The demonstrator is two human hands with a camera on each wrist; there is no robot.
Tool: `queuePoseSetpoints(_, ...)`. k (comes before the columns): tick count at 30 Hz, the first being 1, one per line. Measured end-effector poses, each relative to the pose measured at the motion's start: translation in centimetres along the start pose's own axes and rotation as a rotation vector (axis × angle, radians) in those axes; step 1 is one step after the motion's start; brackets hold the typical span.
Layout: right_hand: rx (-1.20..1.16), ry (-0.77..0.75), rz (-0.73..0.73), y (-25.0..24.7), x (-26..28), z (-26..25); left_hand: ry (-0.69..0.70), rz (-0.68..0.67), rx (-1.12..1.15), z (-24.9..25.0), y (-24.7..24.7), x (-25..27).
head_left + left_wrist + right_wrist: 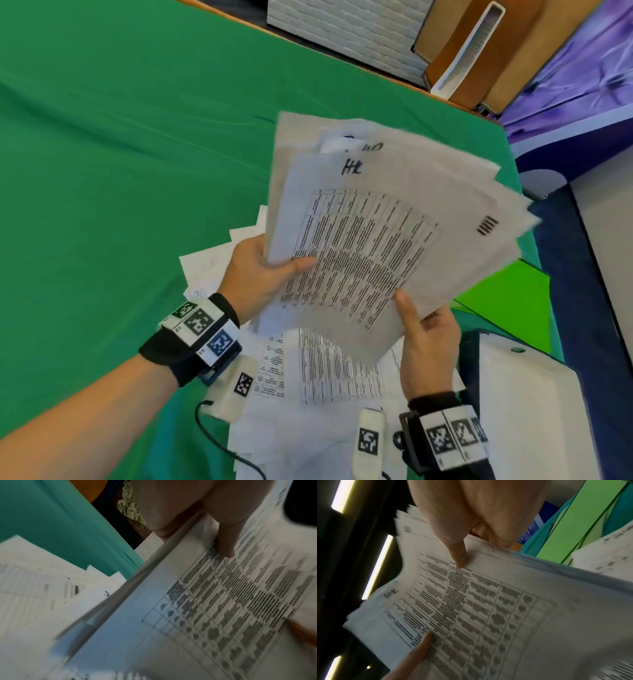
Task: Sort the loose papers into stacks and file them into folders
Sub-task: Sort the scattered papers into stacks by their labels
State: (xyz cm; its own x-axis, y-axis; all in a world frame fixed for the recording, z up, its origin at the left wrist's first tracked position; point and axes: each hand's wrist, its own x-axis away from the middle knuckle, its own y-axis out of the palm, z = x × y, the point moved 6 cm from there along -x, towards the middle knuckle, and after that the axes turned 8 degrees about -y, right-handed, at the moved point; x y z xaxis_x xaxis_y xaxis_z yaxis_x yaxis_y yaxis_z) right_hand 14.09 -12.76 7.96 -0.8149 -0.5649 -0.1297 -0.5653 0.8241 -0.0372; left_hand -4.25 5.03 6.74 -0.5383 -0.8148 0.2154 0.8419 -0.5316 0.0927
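White fanned sheaf of papers point(376, 236) held above the green cloth point(120, 154): my left hand point(260, 274) pinches its left edge, my right hand point(428, 342) its lower corner. Loose sheets point(325, 370) lie beneath.

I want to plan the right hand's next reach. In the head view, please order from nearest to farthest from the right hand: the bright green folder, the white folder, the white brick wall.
1. White folder, just right of the right hand.
2. Bright green folder, beyond it, to the right.
3. White brick wall, far past the table.
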Motion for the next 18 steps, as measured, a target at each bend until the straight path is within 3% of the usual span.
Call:
queuePoseSetpoints(4,-0.010,-0.090,0.022,0.3,0.6,-1.4,0.111,0.058,0.114,1.3,1.0,0.2)
queuePoseSetpoints(8,0.090,0.026,-0.097,1.3,1.0,0.6,0.121,0.079,0.093,0.5,1.4,-0.4)
queuePoseSetpoints(11,0.118,0.109,-0.160,2.5,-0.3,2.2,0.046,0.116,0.185,-0.5,2.3,-1.1)
queuePoseSetpoints(14,0.149,0.108,-0.100,3.2,-1.8,2.9,-0.012,0.055,0.136,-1.6,4.0,-2.1)
queuePoseSetpoints(18,0.153,0.027,0.067,3.0,-3.1,1.6,0.011,0.126,0.038,-0.8,3.6,-2.6)
